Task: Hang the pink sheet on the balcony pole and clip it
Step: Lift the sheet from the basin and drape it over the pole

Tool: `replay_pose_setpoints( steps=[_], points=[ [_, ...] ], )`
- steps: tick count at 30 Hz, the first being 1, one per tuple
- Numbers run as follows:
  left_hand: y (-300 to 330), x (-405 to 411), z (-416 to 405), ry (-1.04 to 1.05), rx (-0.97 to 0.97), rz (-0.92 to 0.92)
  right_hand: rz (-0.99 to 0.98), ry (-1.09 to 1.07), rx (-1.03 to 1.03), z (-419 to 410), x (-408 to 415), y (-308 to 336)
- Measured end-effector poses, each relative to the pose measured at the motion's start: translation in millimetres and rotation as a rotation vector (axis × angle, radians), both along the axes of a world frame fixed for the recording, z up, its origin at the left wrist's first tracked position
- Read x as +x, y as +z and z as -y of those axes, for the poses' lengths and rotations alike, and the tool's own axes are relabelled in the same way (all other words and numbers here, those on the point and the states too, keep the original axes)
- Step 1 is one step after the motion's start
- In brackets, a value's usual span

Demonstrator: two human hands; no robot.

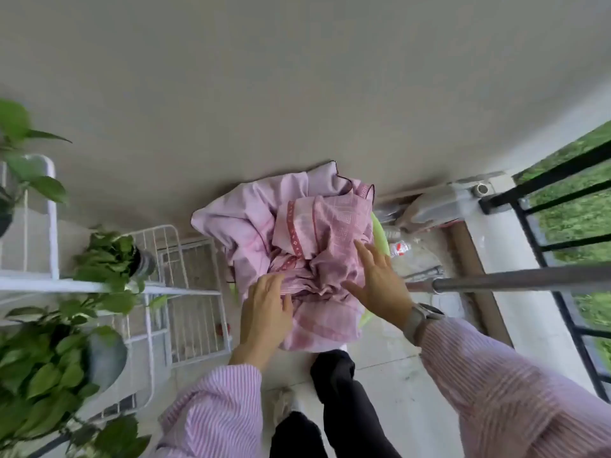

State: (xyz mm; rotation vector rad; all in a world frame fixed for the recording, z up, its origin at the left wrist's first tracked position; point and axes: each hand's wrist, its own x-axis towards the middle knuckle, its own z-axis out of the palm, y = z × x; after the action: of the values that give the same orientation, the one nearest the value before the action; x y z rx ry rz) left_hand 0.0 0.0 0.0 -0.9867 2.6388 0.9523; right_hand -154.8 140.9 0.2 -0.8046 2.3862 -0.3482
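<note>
The pink sheet [297, 233] lies crumpled in a heap over a green basin [378, 228] on the balcony floor, by the wall. My left hand [266, 312] rests on the near left part of the heap with its fingers relaxed. My right hand [380, 282] hovers over or touches the right side of the heap, its fingers spread and straight. A grey metal pole [515, 280] runs in from the right at about hand height, its end just right of my right wrist. No clips are visible.
A white wire rack [185, 279] with potted green plants [49, 365] stands to the left. A black railing [562, 246] on a low concrete ledge closes the right side. Bags and clutter [426, 209] lie in the far corner. My legs stand on the tiled floor below.
</note>
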Motion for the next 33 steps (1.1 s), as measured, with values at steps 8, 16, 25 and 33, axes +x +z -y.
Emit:
replay_pose_setpoints(
  steps=[8, 16, 25, 33],
  points=[
    [-49.8, -59.1, 21.8, 0.078, 0.064, -0.135, -0.016, -0.036, -0.037, 52.5, -47.8, -72.2],
    [-41.4, -94.9, 54.8, -0.278, -0.031, -0.123, 0.019, -0.178, -0.458, 46.1, -33.1, -26.7],
    [-20.3, -104.6, 53.8, -0.210, 0.141, -0.284, 0.066, -0.190, -0.450, 23.9, -9.5, -14.2],
    [-9.3, -95.6, 61.6, -0.209, 0.118, -0.188, 0.168, -0.058, -0.285, 17.2, 18.1, -14.0]
  ],
)
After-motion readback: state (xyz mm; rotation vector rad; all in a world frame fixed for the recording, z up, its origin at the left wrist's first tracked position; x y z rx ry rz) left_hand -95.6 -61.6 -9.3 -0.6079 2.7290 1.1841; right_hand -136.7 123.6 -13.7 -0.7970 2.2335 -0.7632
